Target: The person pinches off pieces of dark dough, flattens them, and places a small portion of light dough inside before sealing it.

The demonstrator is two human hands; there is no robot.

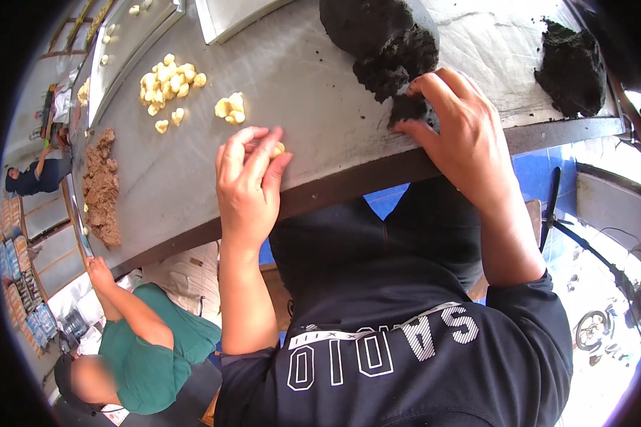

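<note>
My left hand has its fingers curled over a small pale-yellow piece above the front of the metal table. Beyond it lie a little cluster of yellow pieces and a larger pile. My right hand grips a small lump of black dough between thumb and fingers, just in front of a large black dough mass. Another black lump sits at the right end, and a long brown dough mass lies at the left.
A person in a green shirt is at lower left, hands at the table's edge; another person is farther left. Metal trays are at the back, stocked shelves at far left. A tripod-like black stand and a bicycle wheel are on the right.
</note>
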